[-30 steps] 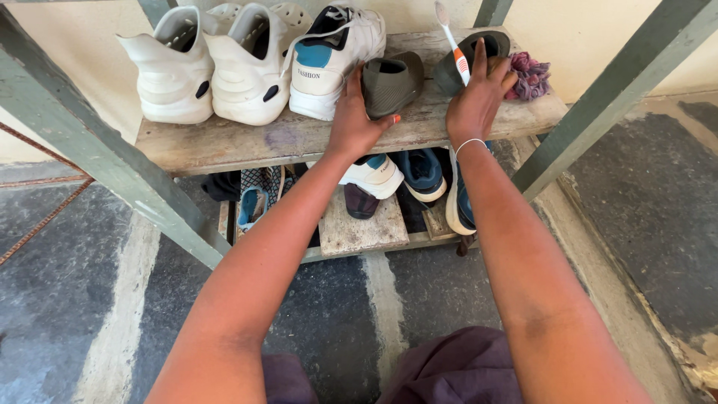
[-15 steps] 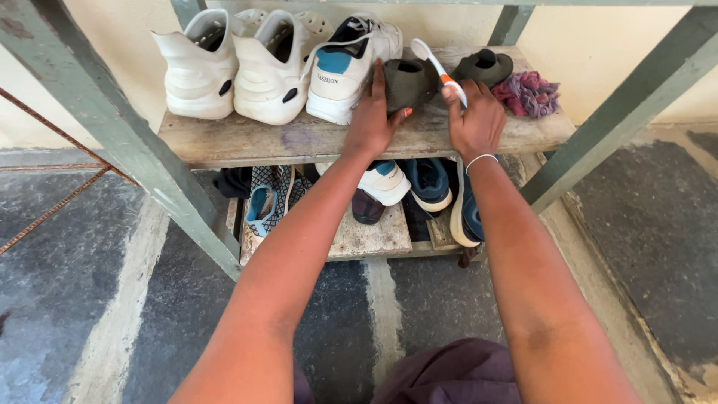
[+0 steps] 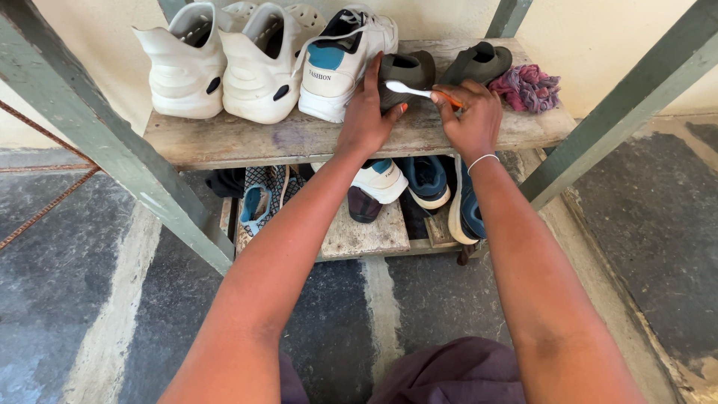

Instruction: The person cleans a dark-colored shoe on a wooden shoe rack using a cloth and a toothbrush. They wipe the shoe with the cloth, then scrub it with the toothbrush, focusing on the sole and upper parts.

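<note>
My right hand is closed around a toothbrush by its orange grip; the white neck and head stick out to the left and lie across the heel of the olive slip-on shoe. My left hand is spread flat, fingers up against that shoe's left side, thumb along its heel edge, palm down on the wooden shelf. It holds the shoe steady and grips nothing else.

Everything else placed from the olive shoe:
- It sits on the top shelf, heel toward me, about mid-board.
- Just left, touching or nearly: white sneaker with blue heel patch.
- Further left: two white chunky shoes side by side.
- Just right: second olive shoe, lying at an angle.
- Beyond that, at shelf end: crumpled pink-purple rag.
- Below, on the lower shelf: white and blue sneakers, partly hidden behind my wrists.
- Thin bangle on right wrist.
</note>
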